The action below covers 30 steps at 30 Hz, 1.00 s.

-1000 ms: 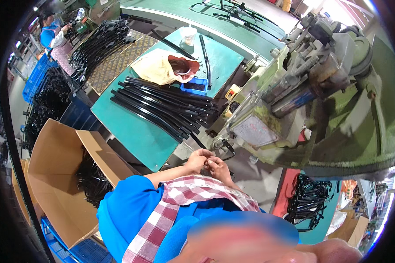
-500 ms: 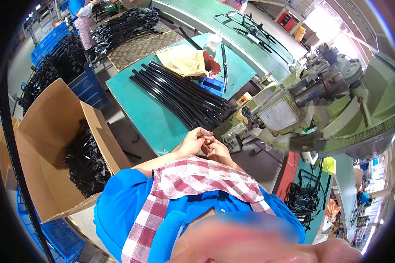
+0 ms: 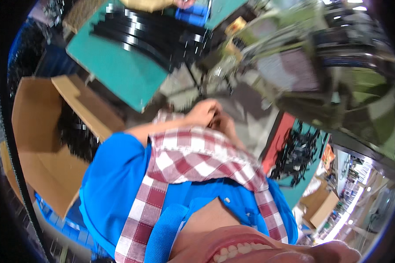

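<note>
My left hand (image 3: 203, 112) and my right hand (image 3: 226, 125) meet just in front of my checked apron (image 3: 202, 151). Their fingers look curled and pressed together; a small dark gap shows between them. Blur and the hands themselves hide whatever they may hold. Beyond them, apart from both hands, a bundle of black tubes (image 3: 149, 37) lies on a teal table (image 3: 114, 72). To the right of the tubes stands a large green machine (image 3: 289, 74), which neither hand touches.
An open cardboard box (image 3: 39, 127) with black parts (image 3: 77, 131) stands at my left. A blue tray (image 3: 192, 15) and yellowish cloth (image 3: 147, 3) sit at the table's far side. Black frames (image 3: 296, 153) lie on a red-edged bench (image 3: 280, 131) at right.
The view has swung, so table, tubes and machine sit higher and blur. My hands stay together, closer to the apron, and have come away from the table edge.
</note>
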Tool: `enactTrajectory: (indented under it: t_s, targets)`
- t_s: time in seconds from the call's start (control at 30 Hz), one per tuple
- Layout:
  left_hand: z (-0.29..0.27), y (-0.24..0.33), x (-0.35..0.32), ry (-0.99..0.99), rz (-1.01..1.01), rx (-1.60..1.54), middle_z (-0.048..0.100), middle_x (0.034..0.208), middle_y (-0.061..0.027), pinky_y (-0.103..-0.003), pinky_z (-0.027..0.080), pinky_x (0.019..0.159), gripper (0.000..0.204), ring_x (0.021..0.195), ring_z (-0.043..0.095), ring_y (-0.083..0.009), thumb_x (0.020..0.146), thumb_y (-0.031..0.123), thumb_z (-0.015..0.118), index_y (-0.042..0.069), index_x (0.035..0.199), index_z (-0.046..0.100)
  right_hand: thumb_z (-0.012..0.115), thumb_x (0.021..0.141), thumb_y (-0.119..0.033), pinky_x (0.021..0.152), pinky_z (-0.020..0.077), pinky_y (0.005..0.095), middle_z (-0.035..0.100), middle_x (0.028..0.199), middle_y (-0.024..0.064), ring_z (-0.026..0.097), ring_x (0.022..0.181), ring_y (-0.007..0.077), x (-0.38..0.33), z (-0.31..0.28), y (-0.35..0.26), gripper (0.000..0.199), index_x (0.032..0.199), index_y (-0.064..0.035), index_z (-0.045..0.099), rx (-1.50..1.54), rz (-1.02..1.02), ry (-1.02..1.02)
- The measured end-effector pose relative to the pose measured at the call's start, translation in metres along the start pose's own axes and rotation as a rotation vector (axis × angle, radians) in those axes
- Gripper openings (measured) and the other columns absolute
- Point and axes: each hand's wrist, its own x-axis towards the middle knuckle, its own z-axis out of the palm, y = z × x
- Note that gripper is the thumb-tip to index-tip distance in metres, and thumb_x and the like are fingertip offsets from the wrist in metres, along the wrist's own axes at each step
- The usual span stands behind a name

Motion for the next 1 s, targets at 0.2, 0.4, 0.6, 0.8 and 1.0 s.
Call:
enactTrajectory:
  t_s: [0.2, 0.4, 0.6, 0.8, 1.0]
  targets:
    - [-0.021, 0.013, -0.002, 0.011, -0.037, -0.161, 0.062, 0.111, -0.0119, -0.034, 0.052, 0.084, 0.029, 0.098, 0.062, -0.0244, 0.081, -0.009, 0.041, 0.002, 0.100, 0.060, 0.050, 0.075, 0.005, 0.062, 0.0481, 0.0332, 0.059, 0.089, 0.0096, 0.059, 0.073, 0.0217, 0.032, 0.004, -0.062, 0.026, 0.099, -0.0019, 0.058, 1.551, 0.777, 0.145]
    - [-0.069, 0.042, -0.003, 0.190, 0.068, 0.115, 0.064, 0.111, -0.0101, -0.034, 0.050, 0.088, 0.016, 0.104, 0.062, -0.0261, 0.087, -0.002, 0.053, 0.004, 0.098, 0.063, 0.045, 0.073, 0.006, 0.071, 0.0453, 0.0319, 0.058, 0.093, 0.0093, 0.056, 0.079, 0.0203, 0.078, 0.020, -0.077, 0.040, 0.110, -0.0024, 0.057, 1.624, 0.563, -0.146]
    - [-0.076, 0.061, -0.007, 0.313, 0.173, 0.200, 0.063, 0.112, -0.0100, -0.034, 0.048, 0.090, 0.022, 0.106, 0.059, -0.0265, 0.085, -0.004, 0.054, 0.004, 0.104, 0.062, 0.044, 0.075, 0.004, 0.085, 0.0472, 0.0331, 0.059, 0.104, 0.0127, 0.058, 0.096, 0.0229, 0.087, 0.009, -0.107, 0.041, 0.115, 0.0039, 0.054, 1.563, 0.548, -0.225]
    - [-0.107, 0.065, -0.020, 0.584, 0.209, 0.080, 0.058, 0.121, -0.0114, -0.028, 0.052, 0.085, 0.023, 0.109, 0.058, -0.0185, 0.089, -0.005, 0.052, 0.003, 0.108, 0.060, 0.048, 0.076, 0.007, 0.105, 0.0442, 0.0408, 0.053, 0.118, 0.0261, 0.055, 0.114, 0.0362, 0.145, -0.010, -0.118, 0.046, 0.121, 0.0145, 0.041, 1.671, 0.427, -0.043]
    - [-0.110, 0.044, -0.023, 0.532, 0.061, -0.140, 0.062, 0.100, -0.0115, -0.031, 0.053, 0.080, 0.022, 0.090, 0.063, -0.0211, 0.088, -0.008, 0.046, 0.000, 0.103, 0.060, 0.054, 0.085, -0.034, 0.102, 0.0390, 0.0539, 0.056, 0.118, 0.0259, 0.052, 0.114, 0.0441, 0.299, -0.075, -0.105, 0.053, 0.120, 0.0060, 0.050, 1.644, 0.275, 0.168]
